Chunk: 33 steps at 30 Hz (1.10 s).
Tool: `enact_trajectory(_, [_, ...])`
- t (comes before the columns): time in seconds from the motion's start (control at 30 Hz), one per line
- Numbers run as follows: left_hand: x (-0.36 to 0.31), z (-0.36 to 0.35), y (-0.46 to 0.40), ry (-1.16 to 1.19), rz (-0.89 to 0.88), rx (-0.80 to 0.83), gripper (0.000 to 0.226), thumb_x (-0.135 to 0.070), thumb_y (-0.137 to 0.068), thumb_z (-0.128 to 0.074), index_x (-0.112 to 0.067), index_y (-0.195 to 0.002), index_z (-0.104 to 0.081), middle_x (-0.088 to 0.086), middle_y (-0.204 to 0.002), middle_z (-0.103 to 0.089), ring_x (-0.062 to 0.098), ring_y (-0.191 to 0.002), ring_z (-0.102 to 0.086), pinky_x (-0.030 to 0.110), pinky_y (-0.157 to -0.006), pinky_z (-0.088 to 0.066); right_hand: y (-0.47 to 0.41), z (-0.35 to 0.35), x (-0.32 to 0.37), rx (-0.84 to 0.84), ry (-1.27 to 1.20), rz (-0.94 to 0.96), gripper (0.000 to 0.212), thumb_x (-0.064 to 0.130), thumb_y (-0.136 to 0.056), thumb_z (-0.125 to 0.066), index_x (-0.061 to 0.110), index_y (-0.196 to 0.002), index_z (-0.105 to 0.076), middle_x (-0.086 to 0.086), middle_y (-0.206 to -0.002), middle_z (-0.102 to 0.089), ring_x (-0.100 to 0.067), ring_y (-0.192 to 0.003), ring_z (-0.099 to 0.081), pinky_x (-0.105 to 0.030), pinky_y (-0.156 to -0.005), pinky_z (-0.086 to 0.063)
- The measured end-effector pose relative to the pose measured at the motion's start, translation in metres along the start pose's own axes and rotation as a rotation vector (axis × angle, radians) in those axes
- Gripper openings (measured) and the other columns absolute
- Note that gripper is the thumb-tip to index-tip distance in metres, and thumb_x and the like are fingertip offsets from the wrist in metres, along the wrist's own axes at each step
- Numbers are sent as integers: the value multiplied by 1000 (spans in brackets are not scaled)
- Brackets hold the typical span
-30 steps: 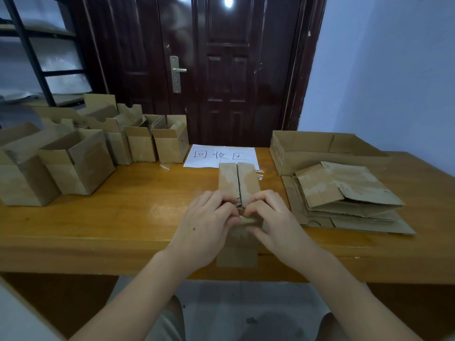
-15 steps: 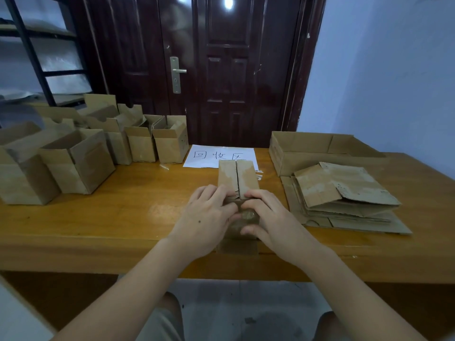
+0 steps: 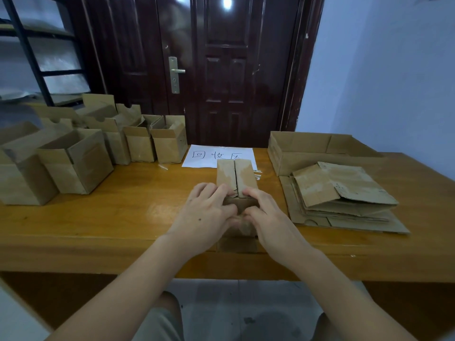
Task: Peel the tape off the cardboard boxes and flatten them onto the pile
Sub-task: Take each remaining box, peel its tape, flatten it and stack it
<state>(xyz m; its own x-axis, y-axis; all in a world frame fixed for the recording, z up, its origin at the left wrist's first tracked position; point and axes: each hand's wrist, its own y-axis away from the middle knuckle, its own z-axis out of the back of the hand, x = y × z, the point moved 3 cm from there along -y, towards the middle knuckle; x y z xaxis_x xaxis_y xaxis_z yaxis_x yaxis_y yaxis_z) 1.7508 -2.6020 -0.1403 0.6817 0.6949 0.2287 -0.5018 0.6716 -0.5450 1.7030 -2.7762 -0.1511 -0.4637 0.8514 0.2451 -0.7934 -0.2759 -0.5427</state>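
Observation:
A small brown cardboard box (image 3: 236, 174) lies on the wooden table (image 3: 123, 217) near its front edge, its two narrow flaps pointing away from me. My left hand (image 3: 209, 212) grips its left side, fingers curled over the flaps and thumb at the box's middle. My right hand (image 3: 268, 215) grips the right side the same way. Both thumbs meet at the centre and hide part of the box. No tape is visible on it. The pile of flattened boxes (image 3: 344, 200) lies to the right.
Several open upright boxes (image 3: 78, 161) stand along the table's left and back left. A white paper sign (image 3: 216, 155) lies behind the held box. A shallow open carton (image 3: 307, 148) sits behind the pile. A dark door stands beyond the table.
Both hands have slid the box away from me, so less of it hangs over the table's front edge. The grip stays much the same.

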Motion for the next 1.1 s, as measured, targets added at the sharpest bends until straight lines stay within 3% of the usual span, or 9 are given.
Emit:
enact_trajectory(0.13, [0,0,1,31,21,-31,36,-49,-104,-40,-32,-94,-70,-2,-121,-61,21,-112,-52,45,-110,-36,0,3,1,72,-9,43,39,41,-105,-44,16,-132,-57,6,-160,-27,-8,-150,-20,-19,-114,-25])
enact_trajectory(0.3, [2,5,-7,35,2,-13,48,-56,-108,-30,-34,-98,-71,-6,-124,-60,17,-117,-52,45,-116,-29,-4,12,0,-73,33,86,17,24,-98,-59,14,-111,-66,-3,-150,-47,-15,-140,-44,-25,-108,-45])
enact_trajectory(0.43, [4,24,-27,53,-43,-64,55,-70,-103,-30,-29,-103,-68,-9,-115,-63,14,-110,-56,42,-113,-34,-22,29,5,-142,63,124,26,25,-96,-58,8,-110,-71,-8,-145,-53,-20,-135,-49,-27,-107,-45])
enact_trajectory(0.6, [16,43,-65,49,-80,-208,49,-54,-107,-33,-21,-100,-69,-7,-109,-65,17,-103,-59,39,-105,-40,-46,58,0,-387,138,142,33,20,-93,-71,8,-122,-64,-6,-126,-60,-18,-116,-56,-24,-98,-49])
enact_trajectory(0.7, [22,42,-91,24,-92,-204,58,-52,-109,-23,-21,-97,-71,-8,-104,-64,17,-99,-59,38,-100,-41,-56,69,-10,-512,241,235,18,18,-96,-69,5,-108,-70,-10,-112,-64,-21,-100,-58,-27,-84,-51])
enact_trajectory(0.8, [25,30,-120,0,-91,-166,61,-54,-107,-21,-20,-93,-71,-6,-96,-63,18,-90,-59,39,-88,-46,-72,76,-32,-529,359,215,17,18,-97,-66,5,-103,-75,-12,-107,-65,-25,-94,-58,-33,-74,-53])
enact_trajectory(0.9, [26,11,-151,-7,-58,-107,52,-57,-103,-33,-18,-92,-65,-5,-88,-60,20,-82,-59,36,-77,-45,-88,76,-60,-455,445,184,19,4,-85,-77,6,-103,-74,-9,-96,-64,-24,-83,-57,-37,-62,-53])
enact_trajectory(1.0, [31,-6,-186,46,-8,103,37,-49,-107,-38,-19,-97,-56,-7,-90,-51,21,-90,-55,34,-83,-39,-103,74,-82,-379,454,142,36,1,-82,-77,8,-115,-69,-7,-98,-65,-25,-86,-59,-39,-67,-55])
enact_trajectory(1.1, [33,-15,-219,193,34,263,45,-51,-108,-31,-19,-97,-59,-5,-92,-57,21,-92,-56,40,-88,-45,-117,76,-108,-367,441,88,27,6,-81,-78,10,-105,-68,-6,-103,-60,-23,-90,-56,-38,-69,-55])
